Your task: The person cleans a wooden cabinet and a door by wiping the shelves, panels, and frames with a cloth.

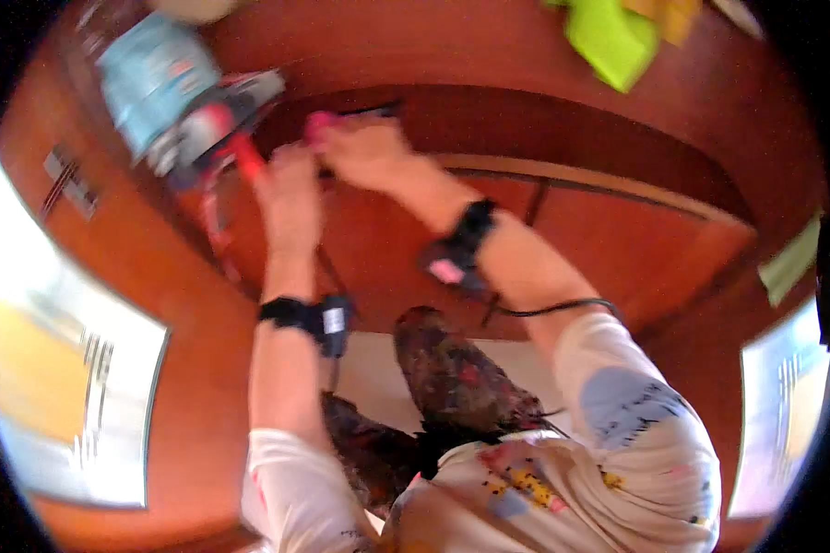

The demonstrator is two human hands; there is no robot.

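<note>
"What do you have at your left hand?"

"From my remote seat, I see a red piece meeting those fingertips, just beyond them on the far left side. The fingers are curled, but I can't tell whether they pinch it (the blur is heavy here)."

"And the right hand?"

"A pink piece sits right at my right fingertips, with a dark strip along the far edge of that hand. Those fingers bend too; whether they are pressed together on the pink piece, I can't tell."

"How do the two hands stand?"

"Close beside each other, the right slightly farther out than the left."

"What else is around them?"

"Beyond the left fingers, further left, a light-blue packet on the reddish wooden bench. Well away from the right fingers, out to the far right, lies a lime-green cloth."
</note>
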